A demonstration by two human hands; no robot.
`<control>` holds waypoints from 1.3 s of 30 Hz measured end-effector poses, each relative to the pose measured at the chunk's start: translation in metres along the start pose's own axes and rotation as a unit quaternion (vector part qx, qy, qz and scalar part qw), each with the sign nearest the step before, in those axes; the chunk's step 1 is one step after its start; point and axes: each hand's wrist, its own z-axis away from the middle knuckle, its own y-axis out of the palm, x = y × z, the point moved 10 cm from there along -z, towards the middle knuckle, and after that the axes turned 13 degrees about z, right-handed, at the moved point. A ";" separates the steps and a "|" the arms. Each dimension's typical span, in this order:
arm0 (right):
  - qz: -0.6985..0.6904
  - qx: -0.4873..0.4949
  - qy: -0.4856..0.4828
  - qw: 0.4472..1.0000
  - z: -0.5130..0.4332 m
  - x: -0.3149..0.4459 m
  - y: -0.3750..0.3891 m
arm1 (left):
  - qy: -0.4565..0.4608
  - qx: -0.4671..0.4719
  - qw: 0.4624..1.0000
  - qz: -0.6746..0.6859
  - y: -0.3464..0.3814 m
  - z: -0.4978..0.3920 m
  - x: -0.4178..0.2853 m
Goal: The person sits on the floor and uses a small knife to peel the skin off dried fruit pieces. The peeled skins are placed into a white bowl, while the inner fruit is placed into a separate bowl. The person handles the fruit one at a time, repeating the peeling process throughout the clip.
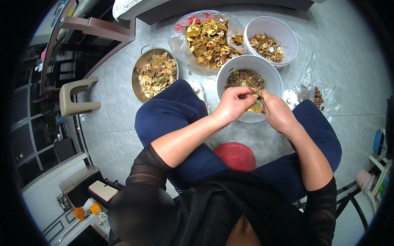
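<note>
My left hand (234, 102) and my right hand (275, 112) meet over the near white plastic bucket (219, 80), their fingertips pinching a small yellow-brown mushroom piece (257, 93) between them. Dark debris with bits of moss (246, 80) lies inside this bucket. Below the fingers a larger yellow mushroom cap (256, 107) shows, partly covered; what supports it is unclear. Behind stands a second white bucket (291, 40) with mushroom pieces (266, 46). A clear plastic bag (178, 46) full of yellow-brown mushrooms (209, 40) lies beside them. The steel pan (134, 80) at left contains paler mushrooms (157, 72).
A red round plastic object (235, 156) is between my legs. On the right, a clear bag (331, 89) lies by small brown pieces (318, 99). A beige stool (69, 98) stands left, near a brown-framed piece of furniture (104, 29). Dark-based furniture (221, 7) borders the tiled floor ahead.
</note>
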 end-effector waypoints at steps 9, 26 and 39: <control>0.012 0.010 0.000 1.000 0.000 -0.002 0.004 | 0.018 -0.010 0.999 0.034 0.000 0.000 -0.001; -0.112 0.019 -0.015 0.993 -0.001 -0.004 0.007 | -0.022 -0.005 0.999 0.044 0.000 0.003 0.002; -0.101 0.014 -0.019 0.995 -0.001 -0.011 0.005 | -0.114 0.031 0.990 0.075 0.002 -0.001 -0.001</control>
